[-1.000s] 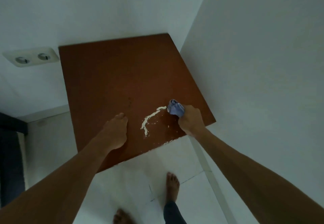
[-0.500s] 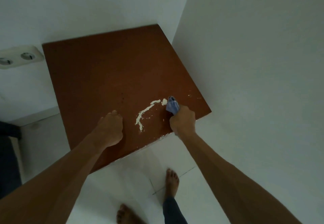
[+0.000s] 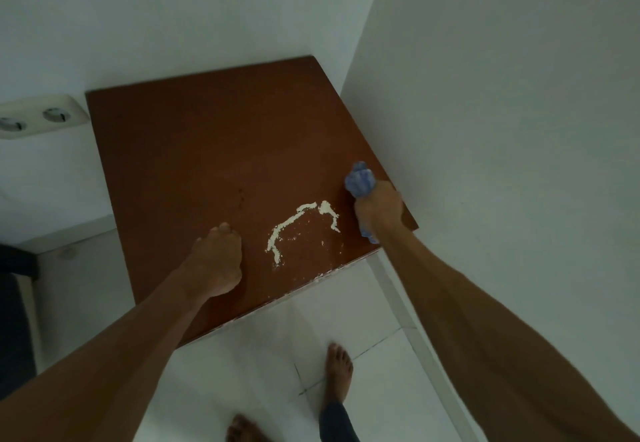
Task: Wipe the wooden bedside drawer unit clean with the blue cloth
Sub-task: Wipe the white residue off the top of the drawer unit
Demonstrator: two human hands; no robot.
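Note:
The brown wooden top of the drawer unit (image 3: 207,164) fills the middle of the view, set into a white wall corner. A curved line of white powder (image 3: 298,225) lies near its front edge. My right hand (image 3: 379,211) presses a crumpled blue cloth (image 3: 360,180) onto the top near the right edge, just right of the powder. My left hand (image 3: 216,256) rests as a loose fist on the wood, left of the powder, holding nothing.
White walls close in behind and to the right of the unit. A double wall socket (image 3: 34,117) sits at the left. White floor tiles and my bare feet (image 3: 337,372) are below the front edge. A dark object (image 3: 14,320) stands at far left.
My right hand with the cloth has slid away from the powder toward the unit's right edge, leaving a new short powder streak. The left hand stays put. The camera shifted.

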